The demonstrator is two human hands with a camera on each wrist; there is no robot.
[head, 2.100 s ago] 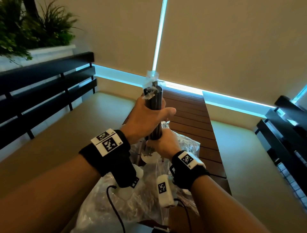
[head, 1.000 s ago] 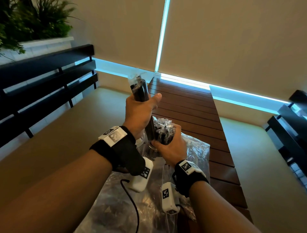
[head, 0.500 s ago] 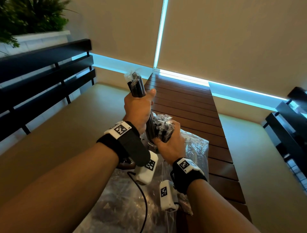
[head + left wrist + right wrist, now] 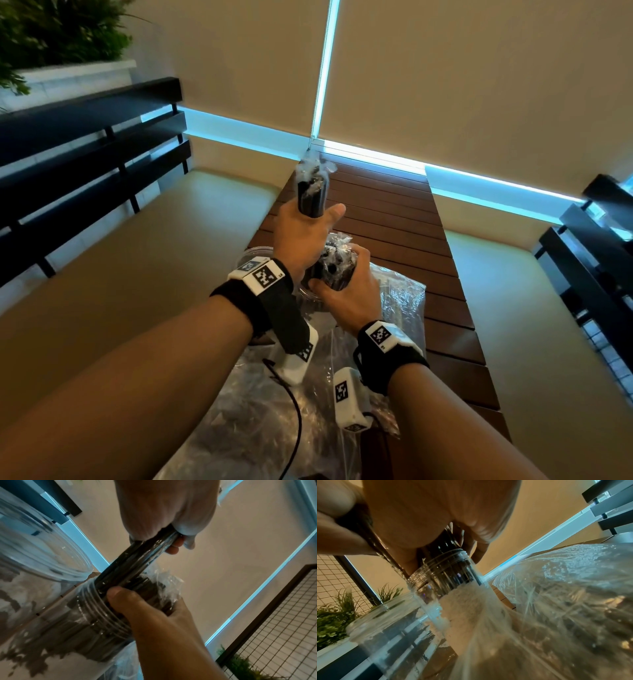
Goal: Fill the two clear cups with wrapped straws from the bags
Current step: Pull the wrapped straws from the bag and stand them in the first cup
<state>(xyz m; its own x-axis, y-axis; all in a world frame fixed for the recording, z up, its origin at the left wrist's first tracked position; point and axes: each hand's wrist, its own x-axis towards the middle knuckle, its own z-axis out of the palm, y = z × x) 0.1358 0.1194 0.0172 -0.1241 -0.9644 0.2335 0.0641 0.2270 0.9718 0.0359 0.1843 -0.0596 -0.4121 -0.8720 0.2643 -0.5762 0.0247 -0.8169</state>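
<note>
My left hand (image 4: 301, 236) grips a bundle of black wrapped straws (image 4: 311, 195) nearly upright. In the left wrist view the bundle's (image 4: 137, 561) lower end meets the mouth of a clear cup (image 4: 82, 618). That cup holds several straws, and my right hand (image 4: 346, 291) grips their tops (image 4: 337, 263) just above the rim. A second clear cup (image 4: 251, 255) stands to its left; I see no straws in it (image 4: 385, 622). The first cup (image 4: 443, 577) stands among the bags.
Clear plastic bags of straws lie on the slatted wooden table (image 4: 394, 219), one to the right of the cups (image 4: 400, 301), another under my wrists (image 4: 246, 421). Cushioned benches (image 4: 137, 260) with black slatted backs (image 4: 85, 154) flank the table. A planter (image 4: 51, 41) sits far left.
The bundle, held high in both hands earlier, has come down. My right hand let go of it and now holds the straws in the cup. The bundle has turned more upright.
</note>
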